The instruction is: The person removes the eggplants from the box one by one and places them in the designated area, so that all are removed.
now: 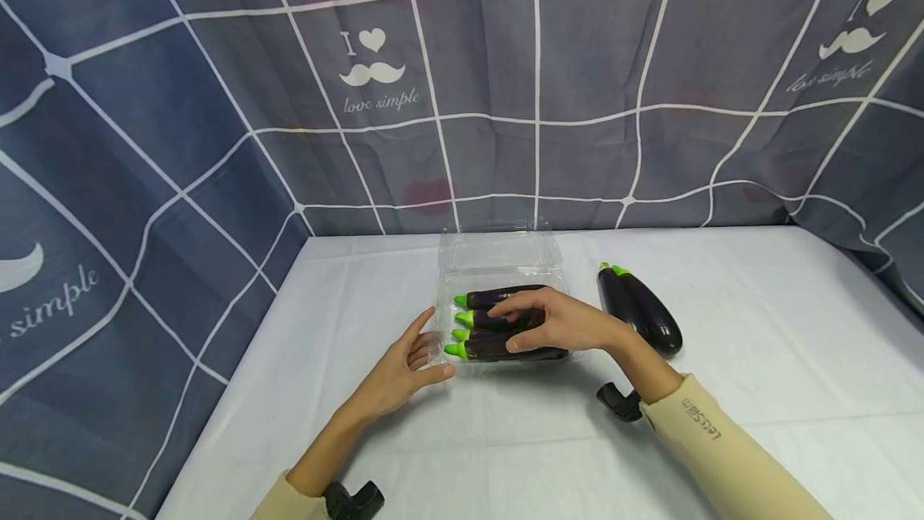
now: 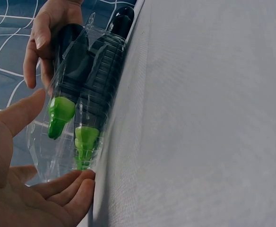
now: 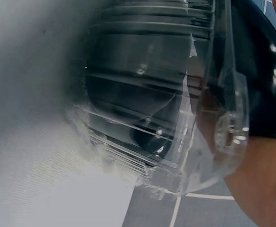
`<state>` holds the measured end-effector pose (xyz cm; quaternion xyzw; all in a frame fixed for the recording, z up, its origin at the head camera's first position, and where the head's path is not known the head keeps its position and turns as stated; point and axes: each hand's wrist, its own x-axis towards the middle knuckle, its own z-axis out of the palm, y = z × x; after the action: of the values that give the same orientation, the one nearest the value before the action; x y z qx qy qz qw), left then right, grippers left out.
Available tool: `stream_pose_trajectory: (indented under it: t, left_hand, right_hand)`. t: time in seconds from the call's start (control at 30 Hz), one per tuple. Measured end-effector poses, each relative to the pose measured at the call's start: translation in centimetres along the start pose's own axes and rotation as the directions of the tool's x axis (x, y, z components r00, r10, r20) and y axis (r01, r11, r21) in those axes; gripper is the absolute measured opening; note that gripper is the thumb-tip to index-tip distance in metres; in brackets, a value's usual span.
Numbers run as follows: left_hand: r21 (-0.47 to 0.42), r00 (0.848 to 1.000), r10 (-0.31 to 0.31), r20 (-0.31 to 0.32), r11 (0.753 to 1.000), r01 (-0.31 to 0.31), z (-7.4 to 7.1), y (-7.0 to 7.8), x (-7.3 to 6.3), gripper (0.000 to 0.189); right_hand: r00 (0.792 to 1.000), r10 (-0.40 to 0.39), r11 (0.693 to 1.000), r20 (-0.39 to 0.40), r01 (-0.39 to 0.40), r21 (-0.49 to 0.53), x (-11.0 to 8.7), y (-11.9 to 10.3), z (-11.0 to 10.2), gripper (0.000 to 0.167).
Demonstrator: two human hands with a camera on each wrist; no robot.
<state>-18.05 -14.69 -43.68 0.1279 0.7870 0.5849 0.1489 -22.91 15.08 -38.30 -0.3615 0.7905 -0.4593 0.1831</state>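
A clear plastic clamshell container (image 1: 498,253) lies with its lid folded back, away from me. Several dark purple eggplants (image 1: 485,350) with green stem ends lie side by side in it, stems to the left. Over them is my right hand (image 1: 559,321), its fingers spread loosely above the eggplants and not wrapped around any. At the container's left side, my left hand (image 1: 399,371) has thumb and fingers apart, the fingertips by its lower edge. The right wrist view shows the container's ribbed end wall (image 3: 133,90) and a dark rounded eggplant end (image 3: 261,71).
Two more eggplants (image 1: 638,307) lie together on the white tablecloth (image 1: 758,327), right of the container and close to the right forearm. A grey-blue checked curtain (image 1: 476,62) hangs behind the table and along its left side.
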Motion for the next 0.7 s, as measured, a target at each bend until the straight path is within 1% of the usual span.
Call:
stream_pose_trajectory:
  t: [0.27, 0.5, 0.7]
  left_hand:
    - [0.000, 1.000, 0.005, 0.002, 1.000, -0.005, -0.08, 0.01, 0.06, 0.096]
    - [0.002, 1.000, 0.006, 0.003, 1.000, -0.006, -0.11, -0.01, 0.04, 0.096]
    - [0.003, 1.000, 0.002, 0.005, 1.000, -0.002, -0.12, -0.04, 0.05, 0.096]
  right_hand:
    - [0.999, -0.041, 0.999, 0.036, 0.042, -0.017, 0.03, 0.53, -0.08, 0.042]
    - [0.997, -0.004, 1.000, 0.080, 0.004, -0.003, -0.14, 0.73, 0.17, 0.038]
    - [0.997, 0.017, 1.000, 0.080, -0.017, -0.004, -0.18, 0.81, 0.33, 0.037]
